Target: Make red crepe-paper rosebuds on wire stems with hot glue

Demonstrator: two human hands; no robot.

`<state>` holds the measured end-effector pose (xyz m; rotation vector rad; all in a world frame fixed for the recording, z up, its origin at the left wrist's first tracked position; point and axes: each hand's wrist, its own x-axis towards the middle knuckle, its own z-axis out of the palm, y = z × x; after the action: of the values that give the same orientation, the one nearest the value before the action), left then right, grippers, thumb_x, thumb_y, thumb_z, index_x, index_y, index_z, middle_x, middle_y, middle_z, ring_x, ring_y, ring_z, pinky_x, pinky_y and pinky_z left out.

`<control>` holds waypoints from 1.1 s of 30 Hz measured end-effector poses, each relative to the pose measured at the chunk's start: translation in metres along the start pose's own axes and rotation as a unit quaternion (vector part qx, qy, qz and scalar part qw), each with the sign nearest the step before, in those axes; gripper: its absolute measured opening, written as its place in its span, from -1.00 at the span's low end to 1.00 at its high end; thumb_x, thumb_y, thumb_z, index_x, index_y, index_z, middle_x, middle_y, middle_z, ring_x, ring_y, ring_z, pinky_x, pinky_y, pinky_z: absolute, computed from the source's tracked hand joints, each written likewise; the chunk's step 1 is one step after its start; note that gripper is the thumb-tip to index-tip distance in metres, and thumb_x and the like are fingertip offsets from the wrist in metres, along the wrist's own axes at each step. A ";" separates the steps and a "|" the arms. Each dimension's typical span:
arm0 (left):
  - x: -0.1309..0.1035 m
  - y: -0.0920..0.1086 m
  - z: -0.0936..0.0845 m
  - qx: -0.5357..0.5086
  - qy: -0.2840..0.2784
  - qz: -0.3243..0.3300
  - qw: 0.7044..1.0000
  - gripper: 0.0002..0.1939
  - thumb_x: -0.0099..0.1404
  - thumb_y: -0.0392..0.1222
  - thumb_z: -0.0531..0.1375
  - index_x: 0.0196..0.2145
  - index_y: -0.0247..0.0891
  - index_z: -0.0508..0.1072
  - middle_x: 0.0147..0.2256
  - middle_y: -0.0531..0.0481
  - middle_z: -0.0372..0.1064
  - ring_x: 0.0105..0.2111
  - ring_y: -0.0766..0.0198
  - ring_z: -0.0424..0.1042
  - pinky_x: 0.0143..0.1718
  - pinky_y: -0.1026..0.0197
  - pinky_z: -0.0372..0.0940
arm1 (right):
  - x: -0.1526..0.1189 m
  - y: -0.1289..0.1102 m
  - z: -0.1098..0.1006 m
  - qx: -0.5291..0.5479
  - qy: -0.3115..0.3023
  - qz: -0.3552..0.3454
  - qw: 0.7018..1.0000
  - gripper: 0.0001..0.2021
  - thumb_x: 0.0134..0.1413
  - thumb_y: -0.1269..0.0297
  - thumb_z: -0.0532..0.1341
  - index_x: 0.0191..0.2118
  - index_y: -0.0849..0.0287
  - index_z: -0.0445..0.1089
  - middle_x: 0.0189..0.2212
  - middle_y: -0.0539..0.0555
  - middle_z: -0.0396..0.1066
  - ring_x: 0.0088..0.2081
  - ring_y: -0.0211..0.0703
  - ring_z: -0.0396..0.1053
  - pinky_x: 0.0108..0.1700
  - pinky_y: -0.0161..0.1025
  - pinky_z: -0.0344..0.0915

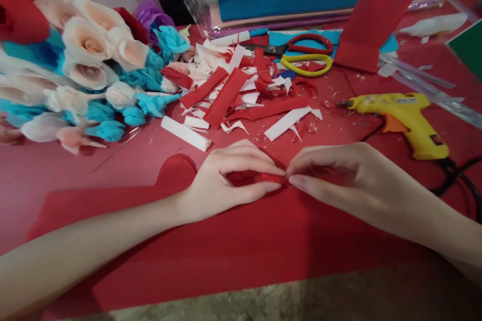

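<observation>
My left hand [235,175] and my right hand [352,173] meet at the middle, thumbs and forefingers pinched. Between their fingertips is a small piece of red crepe paper [269,177], mostly hidden by the left fingers. Below them spreads a large red crepe paper sheet [226,256], reaching under the left forearm. Beside the left wrist lies a rounded red paper piece [175,173], partly covered by the hand.
Red and white paper scraps [229,90] lie heaped beyond the hands, with scissors [307,55] behind. On the right rests a yellow glue gun [399,110] with a black cord. Paper flowers [90,47] fill the left side. A folded red paper [371,30] stands at the back.
</observation>
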<state>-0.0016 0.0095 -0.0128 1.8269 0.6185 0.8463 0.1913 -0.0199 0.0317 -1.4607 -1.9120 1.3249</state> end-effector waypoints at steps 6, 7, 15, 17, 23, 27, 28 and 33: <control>-0.001 0.002 -0.001 0.016 -0.017 -0.004 1.000 -0.84 0.06 -0.37 0.25 -0.34 -0.24 0.50 -0.40 -0.02 0.43 -0.38 0.34 0.36 -0.34 0.28 0.32 | 0.000 -0.001 0.001 0.019 -0.009 0.002 1.000 -0.90 -0.01 0.33 0.18 -0.46 0.16 0.42 -0.53 -0.07 0.42 -0.47 -0.34 0.34 -0.44 -0.45 0.25; -0.001 0.002 -0.001 0.016 -0.019 -0.003 1.000 -0.84 0.07 -0.37 0.25 -0.34 -0.24 0.50 -0.41 -0.02 0.43 -0.38 0.34 0.36 -0.35 0.28 0.32 | 0.001 0.000 0.001 0.020 -0.010 0.002 1.000 -0.90 -0.01 0.33 0.18 -0.47 0.16 0.42 -0.53 -0.08 0.42 -0.48 -0.35 0.34 -0.44 -0.45 0.25; 0.000 0.001 0.000 0.018 -0.031 0.009 0.999 -0.86 0.07 -0.40 0.24 -0.36 -0.29 0.50 -0.42 -0.03 0.43 -0.39 0.37 0.35 -0.34 0.31 0.32 | 0.003 0.004 0.004 0.036 -0.029 0.023 0.999 -0.90 -0.04 0.32 0.19 -0.50 0.15 0.42 -0.60 -0.11 0.37 -0.53 -0.39 0.30 -0.50 -0.49 0.21; 0.000 0.001 0.000 0.017 -0.035 0.009 0.999 -0.86 0.07 -0.40 0.24 -0.36 -0.30 0.50 -0.42 -0.04 0.42 -0.39 0.36 0.35 -0.33 0.31 0.32 | 0.002 0.005 0.003 0.038 -0.029 0.024 0.999 -0.91 -0.06 0.34 0.20 -0.52 0.15 0.41 -0.64 -0.12 0.33 -0.58 -0.42 0.26 -0.54 -0.50 0.18; 0.001 0.000 0.000 0.010 -0.048 0.007 0.999 -0.87 0.07 -0.40 0.24 -0.37 -0.28 0.50 -0.43 -0.02 0.42 -0.39 0.36 0.35 -0.34 0.30 0.32 | 0.003 0.005 0.001 0.049 -0.067 0.039 0.996 -0.85 0.00 0.26 0.16 -0.49 0.14 0.42 -0.60 -0.10 0.35 -0.54 -0.38 0.27 -0.53 -0.46 0.18; 0.002 0.000 0.000 0.004 -0.049 0.019 0.999 -0.89 0.06 -0.42 0.25 -0.40 -0.32 0.49 -0.44 -0.05 0.42 -0.39 0.34 0.36 -0.33 0.29 0.32 | 0.003 0.006 0.001 0.043 -0.085 0.051 0.994 -0.81 0.03 0.23 0.13 -0.49 0.14 0.42 -0.59 -0.10 0.37 -0.52 -0.37 0.27 -0.52 -0.44 0.17; 0.002 0.000 0.000 0.002 -0.051 0.024 0.998 -0.90 0.05 -0.42 0.25 -0.41 -0.34 0.49 -0.44 -0.06 0.42 -0.39 0.34 0.36 -0.34 0.29 0.32 | 0.003 0.006 0.002 0.038 -0.086 0.053 0.994 -0.81 0.02 0.22 0.13 -0.49 0.15 0.42 -0.59 -0.10 0.37 -0.52 -0.36 0.26 -0.52 -0.44 0.17; 0.001 -0.001 0.000 -0.008 -0.057 0.042 0.997 -0.92 0.04 -0.41 0.26 -0.42 -0.39 0.49 -0.46 -0.09 0.43 -0.40 0.34 0.36 -0.35 0.29 0.32 | 0.003 0.004 0.001 0.035 -0.093 0.075 0.992 -0.79 0.00 0.19 0.14 -0.51 0.19 0.40 -0.59 -0.07 0.35 -0.52 -0.36 0.23 -0.50 -0.43 0.14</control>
<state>-0.0010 0.0112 -0.0134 1.8832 0.4638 0.7930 0.1911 -0.0182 0.0275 -1.5185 -1.8765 1.6310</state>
